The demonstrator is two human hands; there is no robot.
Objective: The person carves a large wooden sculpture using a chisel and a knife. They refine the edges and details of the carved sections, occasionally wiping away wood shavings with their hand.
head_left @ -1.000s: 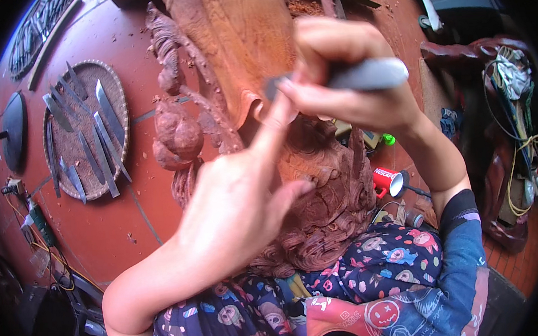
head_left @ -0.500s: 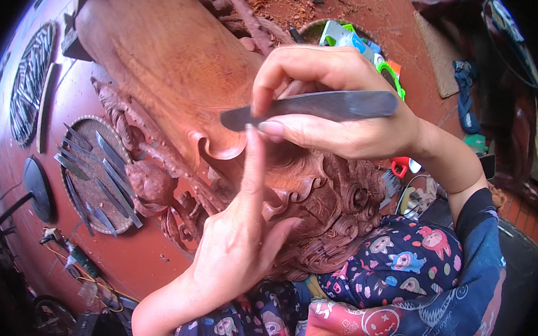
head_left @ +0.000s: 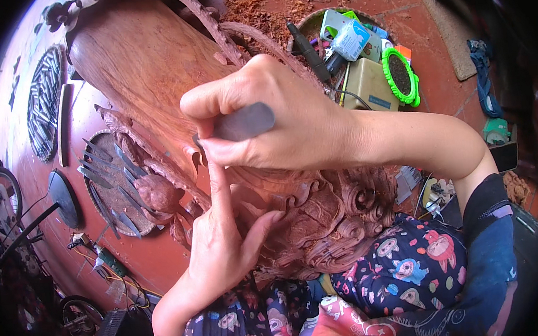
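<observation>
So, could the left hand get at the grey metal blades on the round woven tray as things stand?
Probably yes: the left hand appears to grip nothing. But the carved reddish-brown wooden knob stands between it and the blades, so it would likely have to pass over or around that.

The single view looks from the person's head, steeply downward and a little forward. It is quite near: the left hand [head_left: 218,248] and the right hand [head_left: 296,114] fill the centre, before the wooden carving [head_left: 153,89]. Patterned trousers [head_left: 404,267] occupy the lower edge. The fisheye lens makes black rounded corners.
</observation>
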